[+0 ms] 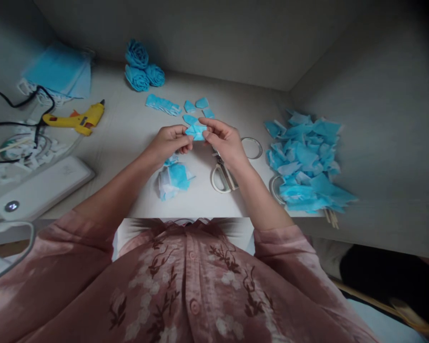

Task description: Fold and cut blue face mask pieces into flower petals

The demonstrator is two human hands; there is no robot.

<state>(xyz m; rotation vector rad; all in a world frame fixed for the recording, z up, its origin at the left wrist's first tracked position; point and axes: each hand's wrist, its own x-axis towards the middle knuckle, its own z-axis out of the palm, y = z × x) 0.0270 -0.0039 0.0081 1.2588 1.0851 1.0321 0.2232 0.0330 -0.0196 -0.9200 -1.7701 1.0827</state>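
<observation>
Between my two hands is a small folded piece of light-blue fabric (196,132), like the cloth of a face mask. My left hand (169,143) pinches its left end with thumb and fingers. At its right end, my right hand (227,140) grips it the same way, index finger stretched along the top. Just beyond lie several small folded blue pieces (202,103) and a row of overlapping folded ones (163,104). Scissors (221,178) rest on the table under my right wrist, partly hidden. Below my left hand sits a small pile of blue and white cut pieces (175,180).
Three blue fabric roses (137,66) stand at the back. On the left are face masks (59,71), a yellow glue gun (78,119) with a black cable, white scraps and a white power bank (45,188). A heap of blue scraps (307,159) and a tape roll (252,148) lie right.
</observation>
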